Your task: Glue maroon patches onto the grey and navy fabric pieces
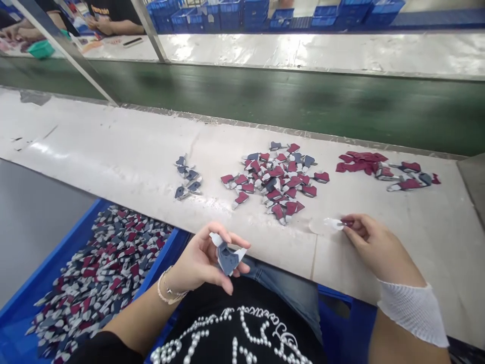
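My left hand [212, 258] holds a small blue-grey and white moulded piece [228, 259] between thumb and fingers, above the table's front edge. Over the table to the right, my right hand [366, 235] pinches a small maroon piece [346, 223], mostly covered by the fingers. Its tip meets a glossy whitish patch [322, 225] on the tabletop. Beyond the hands lies a heap of maroon, blue-grey and white pieces [278, 177]. Several blue-grey pieces [188, 177] form a smaller group left of it. Flat maroon pieces [359, 163] are piled at the right, beside a few assembled ones [409, 183].
A blue crate [81, 222] full of similar pieces stands at lower left, below the white table [125, 146]. Behind the table runs a green conveyor belt [265, 98]. Metal posts [149, 30] rise at left. Co-workers [113, 20] sit across, with blue bins [227, 15] behind.
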{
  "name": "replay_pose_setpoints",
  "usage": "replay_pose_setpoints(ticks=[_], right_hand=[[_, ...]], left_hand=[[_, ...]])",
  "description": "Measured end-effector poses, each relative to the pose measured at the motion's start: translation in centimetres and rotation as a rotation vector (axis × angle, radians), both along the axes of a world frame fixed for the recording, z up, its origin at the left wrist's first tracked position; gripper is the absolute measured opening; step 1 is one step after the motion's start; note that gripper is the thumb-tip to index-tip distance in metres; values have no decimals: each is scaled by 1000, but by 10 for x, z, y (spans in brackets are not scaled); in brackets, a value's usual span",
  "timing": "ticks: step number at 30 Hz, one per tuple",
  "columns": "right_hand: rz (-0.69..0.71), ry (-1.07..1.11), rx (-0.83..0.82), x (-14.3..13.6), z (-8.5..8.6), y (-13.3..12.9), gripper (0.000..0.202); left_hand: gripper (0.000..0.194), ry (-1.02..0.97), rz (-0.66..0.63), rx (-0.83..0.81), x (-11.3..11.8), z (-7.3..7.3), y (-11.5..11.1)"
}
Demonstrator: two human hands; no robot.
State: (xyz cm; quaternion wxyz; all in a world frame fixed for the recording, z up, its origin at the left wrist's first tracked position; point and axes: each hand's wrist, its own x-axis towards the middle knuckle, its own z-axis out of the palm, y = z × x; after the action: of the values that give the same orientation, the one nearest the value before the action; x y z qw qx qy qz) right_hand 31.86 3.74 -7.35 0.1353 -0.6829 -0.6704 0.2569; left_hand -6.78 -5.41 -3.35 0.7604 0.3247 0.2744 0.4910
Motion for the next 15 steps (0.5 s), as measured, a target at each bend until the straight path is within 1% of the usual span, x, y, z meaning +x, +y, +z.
replay_pose_setpoints(ticks=[2,5,7,9,11,13,15], right_hand=[[-4,9,-22,-3,4,3,25],[-77,2,-6,-3,6,5,39],[-126,-9,14,-3,4,7,42],[-144,-15,18,-3,2,10,34],[-133,-5,6,-2,2,12,24],[-122,15,1,-1,7,11,16],[-108,45,6,-2,19,7,17]], left_hand=[[55,35,-8,17,7,2,11],[52,99,-24,10,19,0,27],[48,126,-37,-12,28,-2,34],[43,142,-47,-56,37,-6,39],[40,154,-45,-115,42,-11,44],[42,183,-43,-173,47,-17,50],[46,239,-51,-206,52,-23,56]])
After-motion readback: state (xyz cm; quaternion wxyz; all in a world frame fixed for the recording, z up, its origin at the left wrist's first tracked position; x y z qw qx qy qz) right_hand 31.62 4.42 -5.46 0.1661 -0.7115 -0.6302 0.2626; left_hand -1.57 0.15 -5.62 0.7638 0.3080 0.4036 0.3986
